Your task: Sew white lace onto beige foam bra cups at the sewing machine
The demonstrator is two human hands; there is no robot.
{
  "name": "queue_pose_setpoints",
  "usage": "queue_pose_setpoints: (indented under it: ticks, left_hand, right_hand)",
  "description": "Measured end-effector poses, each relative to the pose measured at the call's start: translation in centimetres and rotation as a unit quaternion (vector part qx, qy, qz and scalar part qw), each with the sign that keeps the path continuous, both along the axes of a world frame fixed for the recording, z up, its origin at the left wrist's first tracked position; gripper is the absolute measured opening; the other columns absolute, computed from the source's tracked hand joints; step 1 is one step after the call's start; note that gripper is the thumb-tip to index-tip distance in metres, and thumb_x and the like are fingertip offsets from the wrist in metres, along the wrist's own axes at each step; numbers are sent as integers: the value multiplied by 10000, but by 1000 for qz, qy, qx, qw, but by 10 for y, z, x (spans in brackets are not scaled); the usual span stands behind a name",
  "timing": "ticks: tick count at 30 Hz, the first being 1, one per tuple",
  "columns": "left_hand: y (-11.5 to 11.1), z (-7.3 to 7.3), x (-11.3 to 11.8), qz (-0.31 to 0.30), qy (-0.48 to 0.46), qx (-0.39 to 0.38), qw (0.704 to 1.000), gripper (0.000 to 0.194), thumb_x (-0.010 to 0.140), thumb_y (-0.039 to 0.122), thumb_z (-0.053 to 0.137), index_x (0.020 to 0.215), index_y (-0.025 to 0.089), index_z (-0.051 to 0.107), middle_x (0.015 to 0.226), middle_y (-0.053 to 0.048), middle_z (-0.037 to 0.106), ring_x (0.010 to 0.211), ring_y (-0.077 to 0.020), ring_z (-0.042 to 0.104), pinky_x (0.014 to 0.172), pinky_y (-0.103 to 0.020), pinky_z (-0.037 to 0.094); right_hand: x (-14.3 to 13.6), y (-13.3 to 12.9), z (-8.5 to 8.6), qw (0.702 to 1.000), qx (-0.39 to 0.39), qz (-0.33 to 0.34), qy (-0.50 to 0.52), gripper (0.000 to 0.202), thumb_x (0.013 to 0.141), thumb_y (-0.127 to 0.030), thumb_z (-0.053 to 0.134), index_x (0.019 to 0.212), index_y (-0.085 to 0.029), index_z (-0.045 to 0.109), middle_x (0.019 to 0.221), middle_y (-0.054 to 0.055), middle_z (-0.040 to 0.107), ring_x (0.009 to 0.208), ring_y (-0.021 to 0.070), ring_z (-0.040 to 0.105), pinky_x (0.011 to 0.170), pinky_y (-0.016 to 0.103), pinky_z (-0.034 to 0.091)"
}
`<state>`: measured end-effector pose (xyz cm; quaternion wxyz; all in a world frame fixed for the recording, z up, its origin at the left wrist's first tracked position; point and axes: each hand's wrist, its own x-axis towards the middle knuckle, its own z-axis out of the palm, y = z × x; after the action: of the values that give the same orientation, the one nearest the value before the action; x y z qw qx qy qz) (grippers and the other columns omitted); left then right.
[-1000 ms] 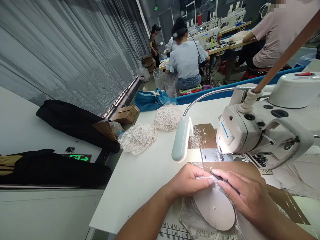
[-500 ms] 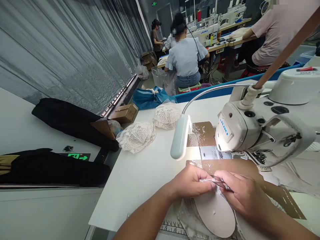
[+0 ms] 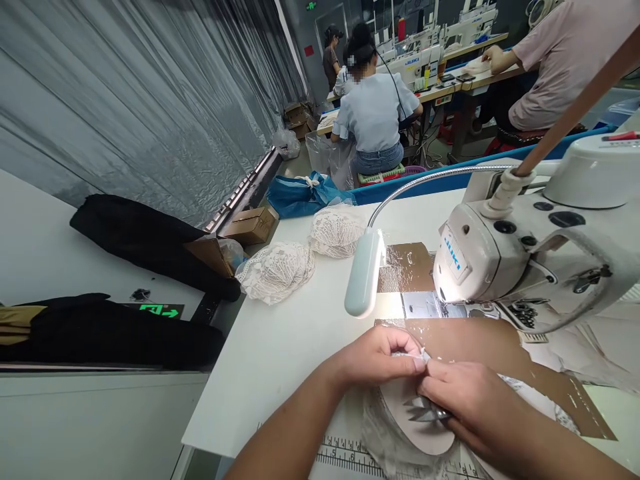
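Note:
My left hand is closed in a pinch on the white lace edge of a pale oval fabric piece. My right hand meets it there, its fingertips at the same edge. Held in my right hand is a pair of thread snips, blades apart and pointing left over the pale piece. Sheer lace fabric hangs under and beside that piece. Just beyond my hands is the sewing machine, its needle area lit by a lamp.
Two piles of white lace pieces, a nearer pile and a farther pile, lie on the white table. Brown tape covers part of the machine bed. A printed ruler runs along the front. Co-workers sit at machines beyond.
The snips have swung down from the lace edge between my hands to below my right fingers. My right fingertips have come up to the edge beside my left. The view has shifted slightly.

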<state>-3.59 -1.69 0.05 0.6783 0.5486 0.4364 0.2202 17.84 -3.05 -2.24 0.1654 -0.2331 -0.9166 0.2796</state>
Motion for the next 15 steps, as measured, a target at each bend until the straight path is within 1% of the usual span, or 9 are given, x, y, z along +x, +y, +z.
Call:
queue_pose_setpoints:
  ticks: [2,4,6,8,10,12,13,15]
  left_hand:
    - [2,1,-5,-7,-44,-57,997,313,742,430,750,739,141,630,794,-30,605,732,-133,534,684,-243,398]
    - [3,3,-9,4,-74,-109,991,341,708,440,779,716,134,630,728,-13,583,667,-113,510,645,-237,381]
    - [5,5,-14,26,-106,-136,985,360,676,428,805,695,120,619,692,-13,581,611,-95,485,602,-230,354]
    - [6,6,-18,38,-132,-138,981,380,667,423,810,674,114,590,686,-32,600,594,-93,490,594,-234,349]
    - [7,8,-21,42,-145,-129,980,405,675,442,802,665,121,556,657,-32,590,615,-114,535,625,-249,377]
    - [9,8,-24,53,-144,-118,981,419,682,463,795,674,131,540,592,2,535,638,-144,582,656,-270,405]
    - [9,8,-24,60,-141,-110,982,418,682,465,794,681,132,542,565,20,507,641,-153,595,668,-279,414]
    - [10,6,-24,79,-132,-88,984,407,684,458,796,687,130,554,531,45,474,609,-141,585,682,-289,425]
  right_hand:
    - [-5,0,-3,999,-2,-5,-48,245,638,-29,447,774,-231,477,805,1,604,695,174,548,587,285,363]
    - [-7,-1,-6,998,2,-18,-54,240,654,-29,445,778,-231,479,789,-6,597,679,172,541,584,285,352]
    - [-6,-2,-8,998,9,-32,-48,238,655,-25,442,768,-233,471,765,-16,592,657,167,535,572,281,336]
    - [-5,-4,-8,998,12,-41,-42,263,643,-18,444,787,-234,483,775,-19,603,668,166,547,574,276,335]
    - [-4,-5,-7,998,13,-49,-48,290,646,-6,449,816,-235,501,780,-24,610,680,165,558,580,272,337]
    - [-5,-5,-3,997,12,-50,-61,220,719,-32,484,805,-233,506,766,-28,608,662,159,554,571,272,333]
    - [-5,-5,0,996,10,-48,-68,151,780,-83,514,799,-232,512,757,-29,608,650,157,551,564,272,334]
    - [-6,-4,6,996,-1,-45,-72,44,873,-242,561,831,-233,552,755,-27,622,637,157,558,558,273,355]
